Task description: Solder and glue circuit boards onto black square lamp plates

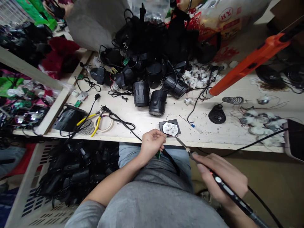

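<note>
Closest to us, our left hand (152,145) is curled, its fingers drawn together and pinching a small green circuit board (158,155), which peeks out below them. Our right hand (220,177) wraps around a black pen-style soldering iron (225,186) in a firm pencil grip, with the fingers close together. Its thin metal tip (181,143) reaches just beyond the left hand, up to the near edge of a black square plate (177,125). We cannot tell whether it touches anything there.

On that plate, directly ahead of the left fingertips, lies a round white LED board (170,129), sitting flat and outside any housing. As far as we can judge, this unit is at the bench stage: the board is not fitted, and the green board is not seated in anything.

Just past the left hand lie yellow-handled pliers (93,122) and a roll of masking tape (104,125). Ahead of the right hand lie a blue-tipped screwdriver (191,125) and a heap of white wired discs (261,128).

Further ahead of both hands, black spotlight housings (157,103) stand in a group, with a dark, tangled pile of more housings (152,41) behind them.
</note>
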Demonstrator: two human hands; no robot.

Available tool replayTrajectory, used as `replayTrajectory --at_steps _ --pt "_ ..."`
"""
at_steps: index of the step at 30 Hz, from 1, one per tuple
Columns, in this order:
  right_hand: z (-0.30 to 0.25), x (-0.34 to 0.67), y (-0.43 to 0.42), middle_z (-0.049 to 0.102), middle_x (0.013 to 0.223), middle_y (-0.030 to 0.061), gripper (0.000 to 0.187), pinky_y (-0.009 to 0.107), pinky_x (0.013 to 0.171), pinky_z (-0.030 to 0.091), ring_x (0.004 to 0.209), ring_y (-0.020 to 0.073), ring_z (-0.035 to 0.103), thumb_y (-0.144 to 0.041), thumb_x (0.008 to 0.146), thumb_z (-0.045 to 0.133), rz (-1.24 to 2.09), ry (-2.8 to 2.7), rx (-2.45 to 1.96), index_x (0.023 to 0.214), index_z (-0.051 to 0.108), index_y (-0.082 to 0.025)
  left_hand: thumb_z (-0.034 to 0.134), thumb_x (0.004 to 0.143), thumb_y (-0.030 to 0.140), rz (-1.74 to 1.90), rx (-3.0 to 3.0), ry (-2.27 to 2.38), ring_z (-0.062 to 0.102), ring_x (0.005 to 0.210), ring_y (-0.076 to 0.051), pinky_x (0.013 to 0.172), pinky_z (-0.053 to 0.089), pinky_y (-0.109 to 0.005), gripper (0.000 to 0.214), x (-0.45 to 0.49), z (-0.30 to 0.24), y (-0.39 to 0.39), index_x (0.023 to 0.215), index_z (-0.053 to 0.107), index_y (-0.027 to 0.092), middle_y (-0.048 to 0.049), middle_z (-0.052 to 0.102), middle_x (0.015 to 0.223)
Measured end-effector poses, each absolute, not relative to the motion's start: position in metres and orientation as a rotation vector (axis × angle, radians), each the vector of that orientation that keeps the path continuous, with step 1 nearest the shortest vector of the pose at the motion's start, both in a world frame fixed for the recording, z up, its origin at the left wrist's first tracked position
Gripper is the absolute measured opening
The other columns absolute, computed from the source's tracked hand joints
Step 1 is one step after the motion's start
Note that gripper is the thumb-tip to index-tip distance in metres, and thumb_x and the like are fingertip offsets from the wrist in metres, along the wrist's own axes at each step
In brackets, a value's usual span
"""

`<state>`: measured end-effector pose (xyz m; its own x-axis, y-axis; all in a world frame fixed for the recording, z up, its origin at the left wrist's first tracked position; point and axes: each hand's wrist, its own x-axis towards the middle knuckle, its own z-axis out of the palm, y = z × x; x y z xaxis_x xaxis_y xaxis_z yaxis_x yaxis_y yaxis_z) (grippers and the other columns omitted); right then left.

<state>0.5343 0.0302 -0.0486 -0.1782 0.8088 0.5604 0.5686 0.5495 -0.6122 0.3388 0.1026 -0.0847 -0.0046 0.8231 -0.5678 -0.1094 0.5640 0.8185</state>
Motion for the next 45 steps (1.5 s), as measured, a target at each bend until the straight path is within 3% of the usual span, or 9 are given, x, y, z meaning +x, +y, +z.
replayTrajectory --at_steps 9,45 --pt "-0.051 0.521 0.038 0.072 0.077 0.0036 0.025 0.027 0.054 0.053 0.058 0.0135 0.061 -0.003 0.087 0.061 0.368 -1.894 -1.087 0.105 0.071 -0.017 0.067 0.069 0.016 0.849 0.637 1.386 0.051 0.034 -0.006 0.031 0.04 -0.014 0.005 0.344 -0.085 0.1 0.067 0.063 0.014 0.0031 0.061 0.052" --pt "-0.06 0.519 0.044 0.073 0.082 0.0048 0.03 0.028 0.057 0.054 0.062 0.0134 0.062 -0.001 0.087 0.062 0.375 -1.916 -1.077 0.112 0.069 -0.017 0.069 0.069 0.018 0.858 0.544 1.415 0.051 0.034 -0.007 0.032 0.042 -0.015 0.009 0.348 -0.081 0.1 0.067 0.061 0.013 0.0027 0.061 0.052"
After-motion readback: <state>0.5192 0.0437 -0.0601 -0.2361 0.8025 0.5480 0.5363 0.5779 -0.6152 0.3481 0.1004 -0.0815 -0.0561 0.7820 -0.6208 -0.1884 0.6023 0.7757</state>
